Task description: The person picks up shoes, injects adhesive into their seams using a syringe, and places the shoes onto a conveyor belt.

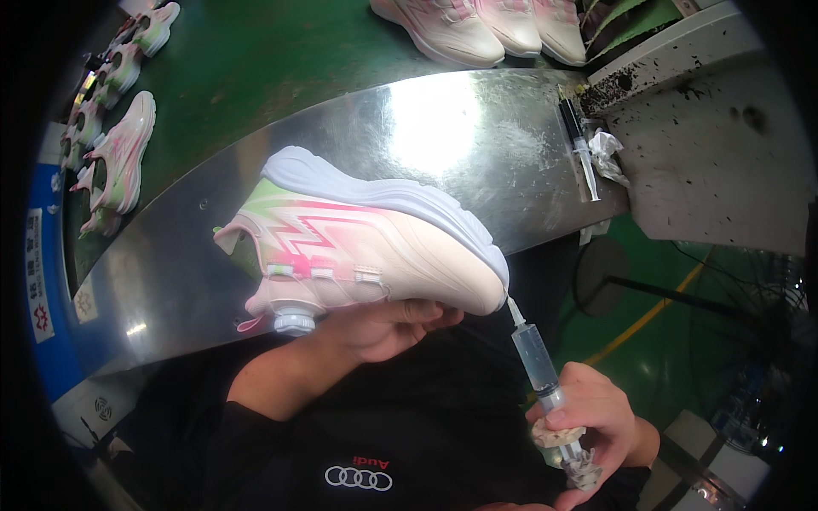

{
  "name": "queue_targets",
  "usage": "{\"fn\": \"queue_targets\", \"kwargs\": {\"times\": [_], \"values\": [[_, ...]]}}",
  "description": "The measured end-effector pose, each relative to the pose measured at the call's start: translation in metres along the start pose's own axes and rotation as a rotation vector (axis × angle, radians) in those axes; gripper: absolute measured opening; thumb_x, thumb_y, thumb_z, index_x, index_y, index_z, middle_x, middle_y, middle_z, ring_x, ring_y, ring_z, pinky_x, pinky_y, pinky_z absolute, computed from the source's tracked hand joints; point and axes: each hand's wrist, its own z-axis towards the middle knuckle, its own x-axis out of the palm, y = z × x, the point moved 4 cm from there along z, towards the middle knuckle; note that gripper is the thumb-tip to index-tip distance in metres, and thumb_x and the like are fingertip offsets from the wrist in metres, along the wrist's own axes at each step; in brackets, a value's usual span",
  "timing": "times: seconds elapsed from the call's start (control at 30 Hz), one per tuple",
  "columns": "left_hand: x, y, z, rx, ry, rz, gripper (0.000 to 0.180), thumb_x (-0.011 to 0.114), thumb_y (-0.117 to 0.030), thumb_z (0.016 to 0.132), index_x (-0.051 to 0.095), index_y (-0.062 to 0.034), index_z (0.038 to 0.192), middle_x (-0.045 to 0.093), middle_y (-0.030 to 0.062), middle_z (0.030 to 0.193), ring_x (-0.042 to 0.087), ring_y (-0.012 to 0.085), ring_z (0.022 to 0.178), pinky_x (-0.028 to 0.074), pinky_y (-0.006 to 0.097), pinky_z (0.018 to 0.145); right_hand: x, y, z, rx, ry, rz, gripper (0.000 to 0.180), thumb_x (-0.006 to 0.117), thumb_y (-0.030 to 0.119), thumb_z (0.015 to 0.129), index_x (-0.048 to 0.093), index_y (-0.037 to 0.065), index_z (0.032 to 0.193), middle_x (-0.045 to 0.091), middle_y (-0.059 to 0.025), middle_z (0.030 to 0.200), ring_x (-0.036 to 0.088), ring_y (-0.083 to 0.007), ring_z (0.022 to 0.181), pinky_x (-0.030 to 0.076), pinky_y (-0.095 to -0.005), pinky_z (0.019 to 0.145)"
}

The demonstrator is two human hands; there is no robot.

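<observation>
A pink, cream and light green sneaker (375, 247) with a pale lavender sole is tipped on its side, its sole facing away from me. My left hand (392, 328) holds it from beneath, near the laces and toe, with some fingers hidden behind the upper. A white dial knob (294, 320) sits on the shoe's tongue side. In my right hand (607, 417) is a clear syringe (535, 356) with wrapped, lumpy material around its plunger end. Its narrow tip reaches the toe, where the sole meets the upper; whether it touches is hard to tell.
Under the shoe curves a shiny metal work surface (324, 128). A second syringe (582, 153) and crumpled tissue (607, 155) lie at its right end, by a stained grey machine panel (707, 153). More sneakers stand on the green surface, at the far side (452, 34) and left (123, 162).
</observation>
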Motion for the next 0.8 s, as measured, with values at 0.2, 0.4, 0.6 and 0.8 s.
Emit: {"fn": "queue_targets", "kwargs": {"times": [0.2,0.4,0.6,0.8], "values": [[-0.001,-0.001,0.009,0.021,0.03,-0.02,0.028,0.062,0.0,0.081,0.058,-0.0073,0.108,0.061,0.0062,0.104,0.058,0.0175,0.099,0.049,0.031,0.088,0.012,0.001,0.008,-0.103,-0.063,-0.179,0.069,0.078,0.045,0.061,0.056,0.0,0.107,0.063,-0.008,0.087,0.05,-0.0191,0.062,0.034,-0.0293,0.056],[0.006,-0.003,0.014,0.02,0.065,-0.036,0.023,0.061,-0.003,0.083,0.059,-0.0065,0.105,0.061,0.0064,0.104,0.059,0.016,0.097,0.05,0.029,0.086,0.026,-0.011,0.006,-0.103,-0.113,-0.508,0.05,0.076,0.042,0.062,0.062,0.007,0.095,0.055,-0.0018,0.072,0.034,-0.014,0.05,0.028,-0.0242,0.046],[0.011,-0.004,0.015,0.046,0.089,0.003,0.036,0.061,-0.013,0.084,0.052,-0.0027,0.117,0.059,0.0153,0.111,0.055,0.0268,0.109,0.054,0.026,0.081,0.034,-0.018,0.009,-0.165,-0.098,-0.655,0.048,0.075,0.04,0.063,0.061,0.008,0.097,0.054,-0.002,0.071,0.034,-0.0139,0.05,0.028,-0.0241,0.046],[0.008,-0.002,0.015,0.037,0.073,0.039,0.043,0.062,-0.017,0.084,0.048,-0.0027,0.121,0.057,0.0163,0.115,0.055,0.0274,0.11,0.054,0.027,0.081,0.038,-0.023,0.007,-0.178,-0.1,-0.725,0.047,0.075,0.038,0.064,0.061,0.009,0.097,0.054,-0.0022,0.072,0.033,-0.0142,0.05,0.028,-0.0244,0.047]]}}
